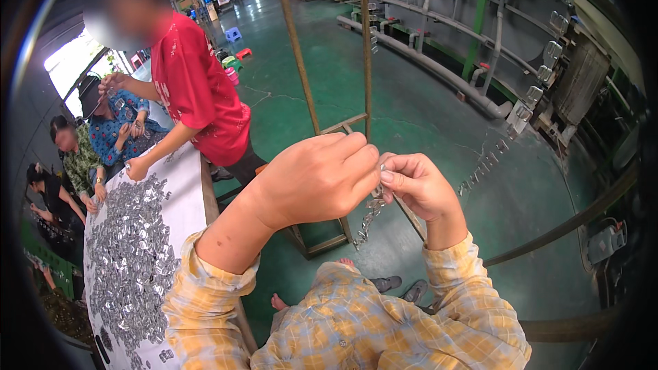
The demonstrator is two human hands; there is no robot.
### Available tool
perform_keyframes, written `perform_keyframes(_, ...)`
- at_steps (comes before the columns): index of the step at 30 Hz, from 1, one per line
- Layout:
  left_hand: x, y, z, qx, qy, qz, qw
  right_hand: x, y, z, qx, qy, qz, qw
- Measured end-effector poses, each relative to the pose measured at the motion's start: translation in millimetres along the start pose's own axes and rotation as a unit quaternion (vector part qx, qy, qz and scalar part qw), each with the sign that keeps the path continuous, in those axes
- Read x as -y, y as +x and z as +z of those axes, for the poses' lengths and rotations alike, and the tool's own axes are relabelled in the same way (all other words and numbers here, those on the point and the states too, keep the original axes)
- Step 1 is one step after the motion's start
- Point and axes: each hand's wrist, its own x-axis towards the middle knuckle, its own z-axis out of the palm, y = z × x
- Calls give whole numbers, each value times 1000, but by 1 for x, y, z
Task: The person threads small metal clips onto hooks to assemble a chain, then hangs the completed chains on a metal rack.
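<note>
My left hand is raised in front of me with its fingers bent and closed; what they hold is hidden behind the knuckles. Close against it, my right hand pinches a small shiny metal piece between thumb and forefinger. Just below the hands hangs a string of shiny metal pieces; its upper end is covered by my fingers. Both hands are above the floor, right of the table.
A long white-covered table on the left bears a heap of small metal pieces. A person in a red shirt stands beside it, others behind. A brown metal frame stands ahead; another metal string hangs at right.
</note>
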Motion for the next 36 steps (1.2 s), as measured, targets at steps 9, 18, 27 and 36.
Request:
perform_keyframes(9, 2, 7, -3, 27, -45, 8, 999, -2, -1, -3, 12, 19, -5, 1000)
perform_keyframes(18, 3, 8, -6, 18, -62, 19, 998, -8, 0, -2, 13, 29, -13, 999)
perform_keyframes(27, 13, 18, -8, 8, -133, -27, 991, -10, 6, -9, 35, 78, -49, 995)
perform_keyframes(36, 28, 14, 1, -91, -216, -186, 954, 8, 23, -15, 75, 96, -108, 987)
